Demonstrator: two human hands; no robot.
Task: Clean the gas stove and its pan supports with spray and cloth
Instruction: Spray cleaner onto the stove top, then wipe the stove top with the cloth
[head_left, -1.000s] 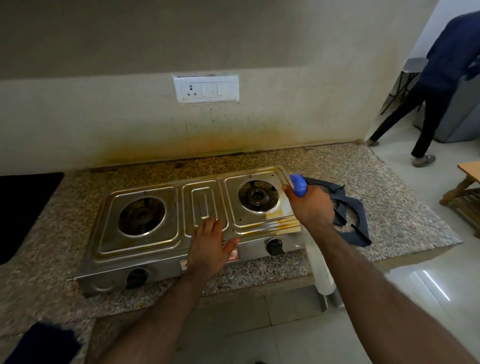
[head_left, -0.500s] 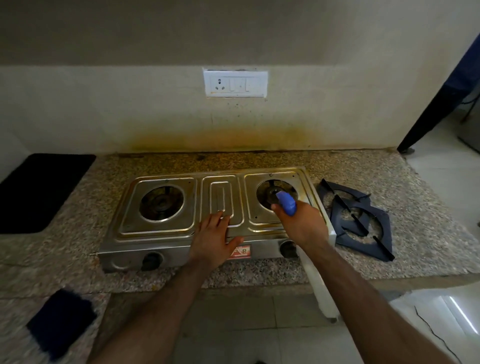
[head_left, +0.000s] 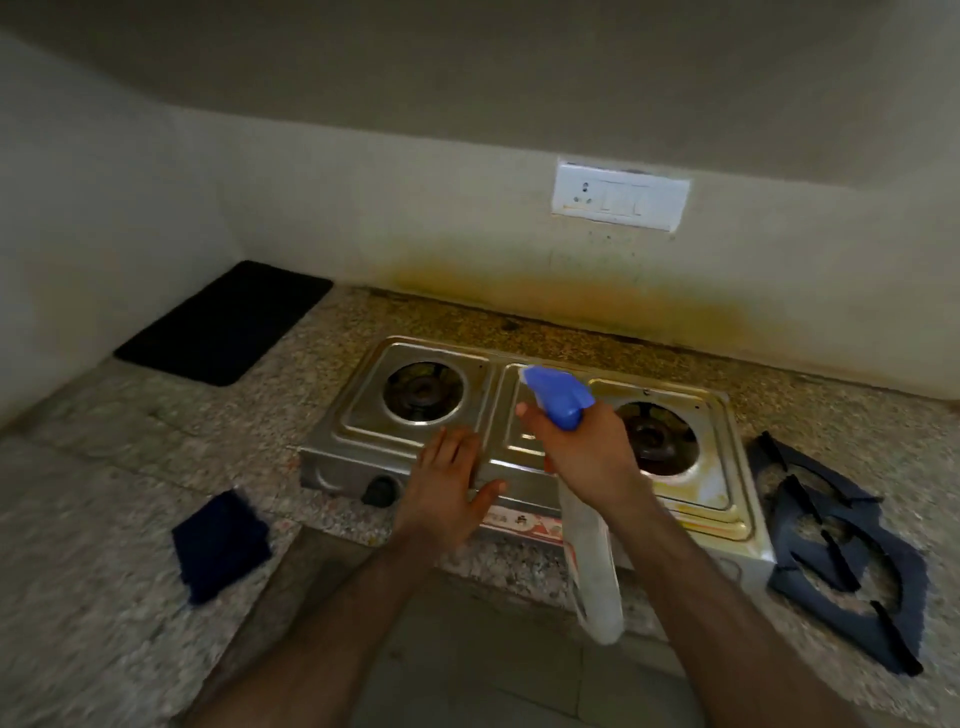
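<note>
Right hand (head_left: 587, 462) clenched on a white spray bottle with blue trigger head (head_left: 558, 397), the nozzle has swung from the right burner toward the two-burner steel gas stove's (head_left: 545, 431) centre, while the flat, released left hand (head_left: 447, 493) steadies its near edge; spraying continues leftward.

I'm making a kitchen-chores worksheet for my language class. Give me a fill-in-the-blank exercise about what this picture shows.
1. The right hand grips a spray bottle whose trigger head is ____ in colour.
2. The left hand rests flat on the front edge of the ____.
3. The two dark pan supports lie on the counter to the ____ of the stove.
4. A folded dark blue ____ lies on the counter left of the stove.

Missing words: blue; stove; right; cloth
</note>
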